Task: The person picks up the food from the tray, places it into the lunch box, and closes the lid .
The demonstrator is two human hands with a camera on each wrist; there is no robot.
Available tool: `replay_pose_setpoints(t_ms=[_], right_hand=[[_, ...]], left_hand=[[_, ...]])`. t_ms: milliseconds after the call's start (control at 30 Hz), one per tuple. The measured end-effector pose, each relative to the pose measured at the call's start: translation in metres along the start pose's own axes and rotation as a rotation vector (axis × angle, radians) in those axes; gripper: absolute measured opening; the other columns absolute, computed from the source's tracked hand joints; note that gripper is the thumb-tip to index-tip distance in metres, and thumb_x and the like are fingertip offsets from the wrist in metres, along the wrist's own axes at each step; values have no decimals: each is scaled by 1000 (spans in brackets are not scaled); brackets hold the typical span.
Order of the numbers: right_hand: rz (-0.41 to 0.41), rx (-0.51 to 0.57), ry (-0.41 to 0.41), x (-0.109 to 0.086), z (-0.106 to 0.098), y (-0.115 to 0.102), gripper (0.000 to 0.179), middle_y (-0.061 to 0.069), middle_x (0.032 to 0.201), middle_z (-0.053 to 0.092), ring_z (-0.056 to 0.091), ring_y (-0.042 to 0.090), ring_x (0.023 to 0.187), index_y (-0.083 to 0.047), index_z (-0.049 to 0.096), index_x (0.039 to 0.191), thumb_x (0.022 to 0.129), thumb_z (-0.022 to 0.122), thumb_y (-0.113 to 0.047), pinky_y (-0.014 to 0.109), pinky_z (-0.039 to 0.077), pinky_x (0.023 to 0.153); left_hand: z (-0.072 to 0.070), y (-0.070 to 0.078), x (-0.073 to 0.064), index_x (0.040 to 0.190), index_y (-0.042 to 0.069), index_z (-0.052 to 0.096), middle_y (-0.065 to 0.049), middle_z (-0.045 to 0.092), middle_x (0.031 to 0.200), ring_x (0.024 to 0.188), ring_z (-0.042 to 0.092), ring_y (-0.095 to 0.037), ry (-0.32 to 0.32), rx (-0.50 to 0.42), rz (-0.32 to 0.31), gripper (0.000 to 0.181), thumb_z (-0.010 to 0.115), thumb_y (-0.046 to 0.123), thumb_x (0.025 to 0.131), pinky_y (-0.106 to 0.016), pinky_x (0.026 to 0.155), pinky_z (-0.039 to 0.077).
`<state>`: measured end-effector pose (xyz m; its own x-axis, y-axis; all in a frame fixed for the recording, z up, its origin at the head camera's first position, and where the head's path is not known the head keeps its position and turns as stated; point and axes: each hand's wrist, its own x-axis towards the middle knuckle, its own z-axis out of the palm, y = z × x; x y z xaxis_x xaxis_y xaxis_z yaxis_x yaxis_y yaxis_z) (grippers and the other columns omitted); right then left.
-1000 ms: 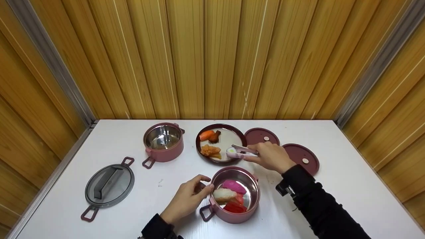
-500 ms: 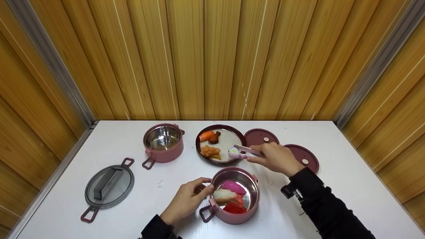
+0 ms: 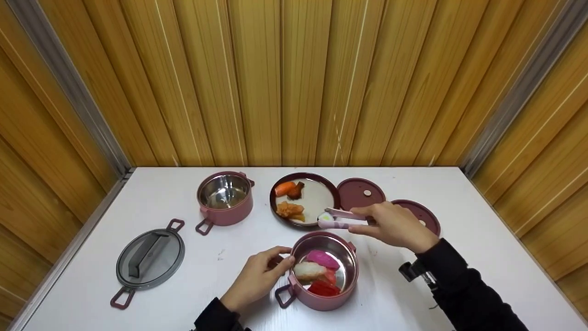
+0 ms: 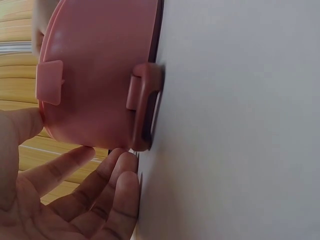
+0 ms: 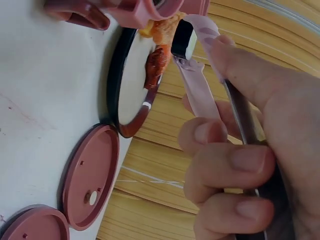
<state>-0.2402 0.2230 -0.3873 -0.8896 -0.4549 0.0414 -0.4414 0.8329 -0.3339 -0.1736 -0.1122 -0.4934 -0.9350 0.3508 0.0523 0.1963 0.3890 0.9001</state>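
My right hand (image 3: 395, 225) grips a pair of pink tongs (image 3: 351, 225), and a sushi roll (image 5: 184, 40) with a dark wrap sits pinched between their tips. In the head view the roll overlaps the front right rim of a dark-edged plate (image 3: 324, 195). My left hand (image 3: 259, 276) touches the left side of a pink pot (image 3: 321, 302), thumb at the rim and index fingertip on the outer wall; the other fingers hang loosely in the left wrist view. Inside this pot lie a magenta piece (image 3: 323, 258), a whitish-brown piece (image 3: 310, 271) and red pieces (image 3: 324, 288).
The plate also bears an orange piece (image 3: 285, 188), a brown drumstick (image 3: 296, 191) and a fried chunk (image 3: 289, 209). Two dark red lids (image 3: 358, 197) lie right of it. Left stand a second pink pot (image 3: 232, 214) and a grey see-through lid (image 3: 151, 259) with handles.
My right hand has drawn the tongs and sushi roll back from over the plate, toward me and slightly right. My left hand stays at the pot.
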Motion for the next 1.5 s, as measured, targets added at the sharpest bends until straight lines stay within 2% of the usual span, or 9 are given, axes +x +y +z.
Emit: replay_pose_setpoints(t_ms=[400, 633, 733, 833, 1000, 1067, 1167, 1233, 1500], right_hand=[[-63, -21, -74, -25, -13, -5, 57, -11, 75, 60, 49, 5, 69, -18, 79, 140, 100, 75, -60, 28, 40, 61], [-82, -42, -101, -37, -16, -9, 55, -13, 77, 68, 50, 1, 68, -22, 81, 136, 97, 78, -60, 26, 39, 59], [-96, -39, -116, -40, -15, -11, 55, -8, 92, 81, 48, 0, 67, -21, 82, 134, 96, 79, -61, 28, 36, 59], [-100, -30, -143, -42, -14, -14, 55, -4, 88, 80, 43, 1, 65, -21, 82, 134, 95, 79, -61, 28, 31, 58], [-127, -50, -164, -45, -11, -18, 52, 0, 98, 85, 44, 1, 64, -20, 83, 132, 95, 81, -57, 25, 32, 53], [-124, -58, -168, -46, -10, -19, 52, -2, 91, 83, 42, 1, 62, -20, 83, 131, 94, 83, -56, 25, 31, 52], [-110, -64, -179, -47, -8, -21, 50, -12, 65, 60, 34, 2, 58, -23, 84, 131, 93, 84, -55, 25, 27, 51], [-99, -72, -189, -49, -8, -23, 49, -16, 61, 49, 33, 3, 58, -26, 84, 131, 92, 85, -54, 26, 27, 51], [-78, -87, -210, -51, -7, -30, 47, -16, 59, 53, 38, 4, 57, -30, 84, 130, 90, 88, -53, 27, 31, 51]], left_hand=[[-1, 1, 0, 140, 8, 73, -3, 79, 97, 86, 69, -10, -1, 10, -8, 38, 64, 34, 113, -24, 76, 51], [0, 0, 0, 139, 9, 74, -2, 77, 94, 84, 66, -9, -5, 4, -16, 37, 64, 34, 113, -24, 75, 50], [0, 0, 0, 139, 9, 73, -2, 77, 95, 85, 66, -9, -4, 3, -19, 38, 64, 34, 113, -24, 76, 50], [0, 0, 0, 140, 9, 73, -3, 78, 96, 86, 67, -10, -3, 0, -17, 37, 64, 34, 113, -24, 77, 51], [0, 0, -1, 139, 9, 73, -3, 79, 97, 88, 69, -11, -3, -16, -12, 36, 64, 33, 113, -24, 77, 52], [0, 0, -1, 139, 8, 73, -2, 79, 97, 88, 69, -11, -3, -17, -12, 37, 64, 34, 113, -24, 77, 52], [0, 0, -1, 138, 8, 73, -3, 79, 97, 87, 69, -10, -2, -14, -11, 37, 64, 34, 113, -24, 77, 52], [0, 0, -1, 137, 8, 73, -2, 79, 97, 86, 69, -10, -2, -10, -11, 37, 64, 34, 113, -24, 77, 51], [0, 0, 0, 136, 7, 73, -3, 78, 96, 87, 69, -12, -3, -13, -18, 37, 65, 35, 113, -24, 77, 51]])
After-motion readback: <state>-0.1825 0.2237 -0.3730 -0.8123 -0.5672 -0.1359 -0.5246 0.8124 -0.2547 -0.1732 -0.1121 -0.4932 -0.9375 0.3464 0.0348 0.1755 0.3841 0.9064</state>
